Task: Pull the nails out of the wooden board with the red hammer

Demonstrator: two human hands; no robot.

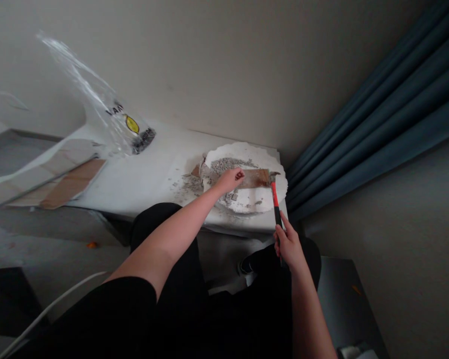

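My right hand [288,244] grips the black end of a hammer [275,195] with a red and black handle; its metal head rests on a brown slab [254,177]. My left hand [231,178] is closed on the slab's left end, pinching it. The slab lies across a round white plaster-like piece [261,154] covered with grey rubble and crumbs, which sits on a white sheet [142,174] on the floor.
A clear plastic bag [108,109] with a yellow mark stands up at the left. Cardboard pieces [73,182] lie under the sheet's left edge. Blue curtains [377,124] hang at the right against the beige wall. My legs in black fill the foreground.
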